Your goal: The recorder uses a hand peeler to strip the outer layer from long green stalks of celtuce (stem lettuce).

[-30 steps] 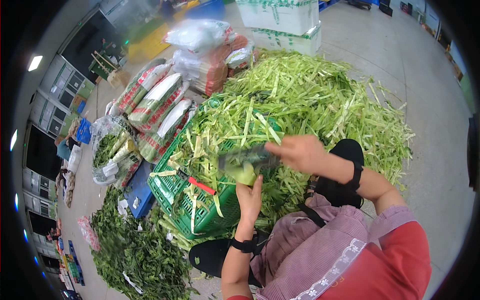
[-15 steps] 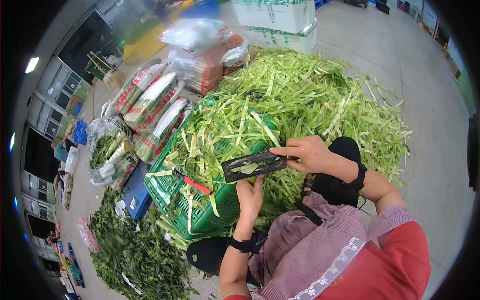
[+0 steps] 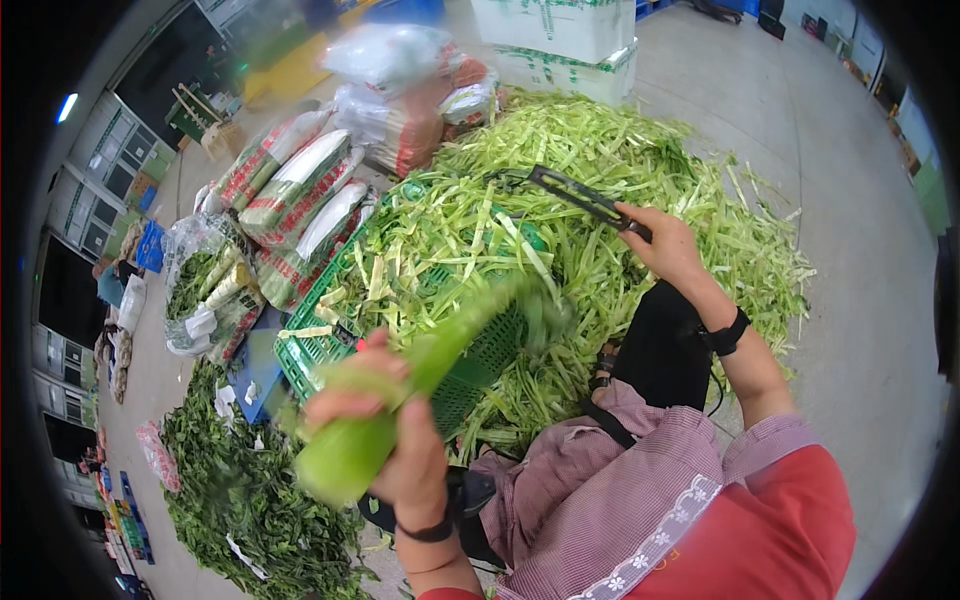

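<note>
My left hand (image 3: 414, 470) is closed around a light green celtuce stem (image 3: 350, 452), smeared by motion, with its blurred leafy end pointing up and right over the green basket (image 3: 298, 352). My right hand (image 3: 664, 245) grips the handle end of a long, dark, slotted peeler (image 3: 578, 196), raised over the heap of peelings and apart from the stem. Pale green strips of peel (image 3: 420, 245) lie over the basket's top. A small red part of a tool (image 3: 361, 345) shows beside my left fingers, the remainder hidden.
A large heap of peelings (image 3: 620, 150) spreads beyond the basket. Dark green leaves (image 3: 260, 490) are piled at the lower left. Filled sacks (image 3: 300, 185) and a clear bag of stems (image 3: 205, 290) stand to the left. White boxes (image 3: 560, 70) are stacked behind.
My left hand has moved left and nearer, and the celtuce stem now shows in its grip. My right hand has carried the peeler up and away from my left hand.
</note>
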The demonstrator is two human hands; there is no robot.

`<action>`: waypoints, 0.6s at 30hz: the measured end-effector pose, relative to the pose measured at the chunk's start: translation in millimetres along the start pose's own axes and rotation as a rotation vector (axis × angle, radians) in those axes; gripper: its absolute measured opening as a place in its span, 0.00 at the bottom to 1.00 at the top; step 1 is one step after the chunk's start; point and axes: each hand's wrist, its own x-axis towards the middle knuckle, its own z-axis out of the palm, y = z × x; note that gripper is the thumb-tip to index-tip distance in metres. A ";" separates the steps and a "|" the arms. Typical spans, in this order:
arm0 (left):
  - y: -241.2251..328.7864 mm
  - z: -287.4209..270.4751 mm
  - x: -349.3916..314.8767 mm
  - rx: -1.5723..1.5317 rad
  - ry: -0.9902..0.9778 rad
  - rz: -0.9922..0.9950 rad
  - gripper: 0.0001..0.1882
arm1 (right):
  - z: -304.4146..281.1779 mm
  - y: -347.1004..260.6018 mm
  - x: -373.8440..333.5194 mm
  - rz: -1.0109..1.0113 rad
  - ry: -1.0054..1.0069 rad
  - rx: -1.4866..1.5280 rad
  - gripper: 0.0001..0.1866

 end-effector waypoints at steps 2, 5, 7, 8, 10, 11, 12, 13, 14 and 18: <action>9.8 -13.4 1.5 -0.056 0.006 0.120 0.18 | -1.6 -2.4 -1.1 0.090 0.024 0.098 0.22; 19.0 -24.5 -13.6 0.164 -0.005 0.385 0.24 | 10.5 -0.9 -7.2 0.037 0.040 0.138 0.22; -12.6 -33.9 -45.6 -0.215 -0.063 -0.159 0.33 | 20.6 3.1 -13.3 -0.037 0.077 0.143 0.23; -36.1 -41.6 -64.1 0.007 -0.232 -0.026 0.32 | 26.3 -4.8 -14.7 -0.032 0.020 0.124 0.23; -70.8 -51.5 -102.6 0.280 -0.473 -0.128 0.25 | 45.4 -15.5 -16.2 -0.087 -0.070 0.106 0.24; -84.8 -54.2 -122.0 0.321 -0.543 -0.373 0.19 | 55.6 -24.8 -16.7 -0.131 -0.118 0.150 0.24; -101.0 -59.8 -136.5 0.335 -0.690 -0.346 0.16 | 71.0 -32.3 -17.4 -0.277 -0.085 0.128 0.23; -114.0 -62.8 -147.6 0.341 -0.839 -0.316 0.13 | 78.8 -44.0 -16.9 -0.313 -0.143 0.070 0.23; -116.8 -65.0 -155.9 0.379 -0.964 -0.441 0.13 | 87.2 -53.6 -15.4 -0.351 -0.201 0.014 0.23; -134.0 -79.1 -177.9 0.625 -1.068 -0.181 0.26 | 130.3 -53.7 0.9 -0.586 -0.179 -0.179 0.21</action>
